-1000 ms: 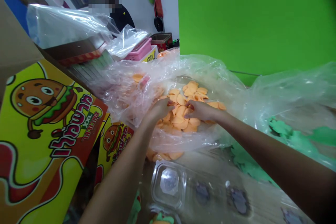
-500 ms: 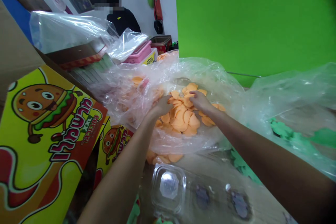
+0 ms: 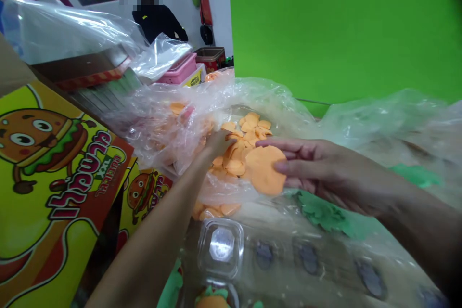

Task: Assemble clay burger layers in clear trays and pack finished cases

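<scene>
My right hand holds a thin round orange foam disc, thumb on the near face and fingers behind. It is raised in front of a plastic bag of similar orange discs. At the left side of that pile, my left hand rests among the discs, its fingers partly hidden and seemingly apart. Below the bag is a clear plastic container. Under its lower edge, another container holds an orange and green burger-like piece.
Yellow burger-print boxes stand at the left. Green leaf-shaped pieces lie at the right under plastic. A green panel rises behind. Pink basket and a person in black are at the back.
My right hand has drawn back from the pile toward me and to the right, bringing one orange disc out. My left hand stays at the pile; the view has shifted right.
</scene>
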The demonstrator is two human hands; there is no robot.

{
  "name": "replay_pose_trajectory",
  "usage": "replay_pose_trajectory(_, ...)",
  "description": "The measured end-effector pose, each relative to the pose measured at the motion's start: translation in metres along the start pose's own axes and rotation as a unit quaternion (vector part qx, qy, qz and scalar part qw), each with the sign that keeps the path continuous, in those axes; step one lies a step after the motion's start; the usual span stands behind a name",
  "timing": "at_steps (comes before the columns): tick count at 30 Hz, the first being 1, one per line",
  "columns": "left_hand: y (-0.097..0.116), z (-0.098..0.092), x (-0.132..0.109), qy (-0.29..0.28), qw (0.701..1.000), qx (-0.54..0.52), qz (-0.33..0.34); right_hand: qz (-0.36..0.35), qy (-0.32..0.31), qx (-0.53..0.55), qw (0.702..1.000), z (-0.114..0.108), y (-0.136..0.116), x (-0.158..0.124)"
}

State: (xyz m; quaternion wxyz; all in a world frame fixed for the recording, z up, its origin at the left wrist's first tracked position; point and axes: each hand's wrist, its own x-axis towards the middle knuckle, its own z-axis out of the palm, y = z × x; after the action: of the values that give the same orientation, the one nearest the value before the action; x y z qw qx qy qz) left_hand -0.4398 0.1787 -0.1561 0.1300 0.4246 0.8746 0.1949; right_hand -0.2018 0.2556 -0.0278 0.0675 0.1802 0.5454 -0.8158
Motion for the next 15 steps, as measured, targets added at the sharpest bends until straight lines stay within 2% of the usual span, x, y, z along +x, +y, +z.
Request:
replay_pose_trajectory(4, 0.003, 0.004, 0.005, 0.022, 1.000, 0.017, -0.003, -0.022, 0.046, -0.092, 0.994, -0.002, 0.006, -0.047)
replay_pose_trajectory(8, 0.015, 0.000, 0.003, 0.048, 0.999, -0.005, -0.019, -0.023, 0.083, -0.145, 0.986, -0.011, 0.020, -0.076)
replay_pose_trajectory(10, 0.034, -0.007, -0.015, 0.065, 0.997, -0.026, -0.014, -0.023, 0.115, -0.158, 0.980, -0.013, 0.025, -0.084)
replay_pose_trajectory(12, 0.061, -0.018, -0.050, 0.054, 0.993, -0.108, 0.013, -0.023, 0.144, -0.151, 0.978, -0.014, 0.029, -0.089)
replay_pose_trajectory(13, 0.077, -0.024, -0.073, 0.011, 0.969, -0.243, 0.039, -0.026, 0.154, -0.143, 0.977, -0.013, 0.030, -0.091)
replay_pose_trajectory(14, 0.093, -0.029, -0.098, -0.053, 0.924, -0.373, 0.066, -0.032, 0.160, -0.134, 0.977, -0.012, 0.031, -0.092)
replay_pose_trajectory(15, 0.109, -0.035, -0.122, -0.127, 0.878, -0.454, 0.088, -0.043, 0.160, -0.126, 0.978, -0.010, 0.031, -0.093)
